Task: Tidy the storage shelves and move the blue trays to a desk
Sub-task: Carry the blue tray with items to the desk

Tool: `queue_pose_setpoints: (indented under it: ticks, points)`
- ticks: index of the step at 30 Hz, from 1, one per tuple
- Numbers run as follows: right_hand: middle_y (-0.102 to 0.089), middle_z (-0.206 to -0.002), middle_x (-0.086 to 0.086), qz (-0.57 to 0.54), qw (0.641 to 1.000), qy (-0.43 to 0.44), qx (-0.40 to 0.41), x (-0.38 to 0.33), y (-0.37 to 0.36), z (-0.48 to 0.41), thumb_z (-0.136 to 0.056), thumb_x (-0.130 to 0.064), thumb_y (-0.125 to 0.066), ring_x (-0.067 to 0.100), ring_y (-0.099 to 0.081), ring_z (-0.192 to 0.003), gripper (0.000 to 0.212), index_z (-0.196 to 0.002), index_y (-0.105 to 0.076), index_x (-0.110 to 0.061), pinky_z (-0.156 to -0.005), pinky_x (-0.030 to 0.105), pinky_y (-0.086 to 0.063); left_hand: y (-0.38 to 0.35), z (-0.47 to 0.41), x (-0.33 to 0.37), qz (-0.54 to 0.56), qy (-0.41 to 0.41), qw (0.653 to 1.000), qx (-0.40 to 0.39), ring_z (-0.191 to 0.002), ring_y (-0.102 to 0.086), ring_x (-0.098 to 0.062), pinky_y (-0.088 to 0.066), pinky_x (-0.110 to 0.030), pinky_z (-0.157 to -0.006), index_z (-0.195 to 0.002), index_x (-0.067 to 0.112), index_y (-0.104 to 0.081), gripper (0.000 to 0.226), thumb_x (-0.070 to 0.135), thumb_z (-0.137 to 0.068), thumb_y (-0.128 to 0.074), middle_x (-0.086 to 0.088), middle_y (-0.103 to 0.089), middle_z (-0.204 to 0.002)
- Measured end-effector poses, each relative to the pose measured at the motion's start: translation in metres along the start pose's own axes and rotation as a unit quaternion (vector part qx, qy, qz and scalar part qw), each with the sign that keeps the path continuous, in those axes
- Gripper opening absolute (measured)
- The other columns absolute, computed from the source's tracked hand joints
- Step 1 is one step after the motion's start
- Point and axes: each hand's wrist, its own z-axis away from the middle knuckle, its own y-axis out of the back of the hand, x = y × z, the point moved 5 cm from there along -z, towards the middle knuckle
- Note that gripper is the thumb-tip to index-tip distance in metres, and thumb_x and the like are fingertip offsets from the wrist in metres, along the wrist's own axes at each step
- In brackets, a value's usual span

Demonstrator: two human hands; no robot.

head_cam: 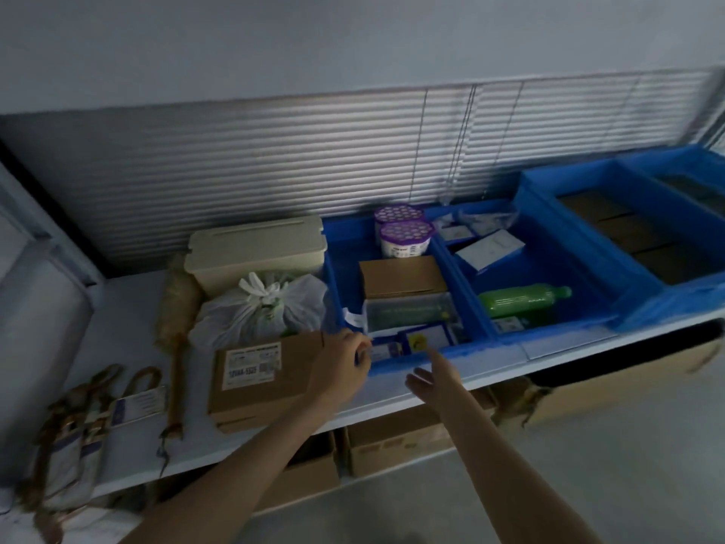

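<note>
While the shelf [129,308] is plainly not yet tidied, its left end holds paper bags [98,402] lying flat, a duster [178,308], a tied plastic bag [263,304] in front of a cream bin [255,249], and a labelled carton [259,378] at the front edge. Just right of that carton the left hand [345,367] curls its fingers over the near left corner of the first blue tray [341,253], apparently gripping the rim. That tray holds two purple-lidded tubs [406,231], a brown box [402,274] and small packets. The right hand [435,373] hovers at the tray's front edge, fingers spread and holding nothing, one fingertip near the rim. Further right sit a second tray [557,265] with a green bottle [521,300], then a third [580,190] and the edge of a fourth [690,159]. All the trays I can see sit on the shelf, so none looks moved to a desk; the lift of the first seems about to begin.
</note>
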Motion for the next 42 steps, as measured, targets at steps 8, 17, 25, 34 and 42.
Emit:
queue_pose_setpoints:
  ticks: [8,17,25,34,42]
  points:
    - [-0.058,-0.094,0.014,-0.063,0.998,-0.018,-0.018,-0.018,-0.001,-0.029,-0.093,-0.012,-0.064,0.03,-0.062,-0.085,0.021,-0.109,-0.05,-0.011,-0.081,0.049,-0.058,-0.006,-0.007,0.003,-0.034,0.089,0.995,-0.019,-0.084,-0.057,-0.008,-0.046,-0.02,-0.07,-0.098,0.019,-0.065,0.009,0.02,-0.095,-0.057,0.008,-0.055,-0.095]
    - [-0.059,-0.085,0.016,-0.013,0.999,0.018,0.027,-0.018,-0.004,-0.024,-0.095,-0.014,-0.063,0.029,-0.062,-0.073,0.018,-0.106,-0.053,-0.004,-0.065,0.041,-0.058,-0.006,-0.01,-0.016,-0.028,0.068,0.997,-0.035,-0.086,-0.061,-0.009,-0.051,-0.022,-0.072,-0.097,0.02,-0.067,0.009,0.018,-0.092,-0.06,0.005,-0.061,-0.098]
    - [-0.06,-0.089,0.011,-0.045,0.98,0.079,0.175,0.002,0.032,0.001,-0.096,-0.017,-0.056,0.026,-0.061,-0.078,0.013,-0.107,-0.055,-0.01,-0.065,0.038,-0.054,0.017,-0.04,-0.029,0.017,-0.019,0.999,-0.025,-0.082,-0.061,-0.006,-0.055,-0.027,-0.072,-0.096,0.021,-0.065,0.007,0.021,-0.093,-0.059,0.008,-0.061,-0.093]
    - [-0.051,-0.072,0.01,-0.066,0.935,0.129,0.322,0.064,0.135,0.07,-0.089,-0.013,-0.049,0.025,-0.05,-0.062,0.007,-0.086,-0.053,-0.01,-0.055,0.036,-0.042,-0.005,-0.025,0.012,0.012,-0.083,0.994,-0.072,-0.085,-0.06,-0.014,-0.053,-0.029,-0.074,-0.102,0.014,-0.066,0.011,0.016,-0.094,-0.058,0.0,-0.062,-0.1]
    - [-0.056,-0.074,0.011,-0.092,0.93,0.114,0.337,0.1,0.22,0.109,-0.089,-0.014,-0.051,0.025,-0.054,-0.063,0.01,-0.079,-0.052,-0.01,-0.06,0.039,-0.047,-0.026,-0.01,0.053,-0.058,-0.106,0.988,-0.092,-0.093,-0.061,-0.021,-0.055,-0.036,-0.077,-0.106,0.01,-0.064,0.015,0.018,-0.094,-0.058,-0.003,-0.06,-0.106]
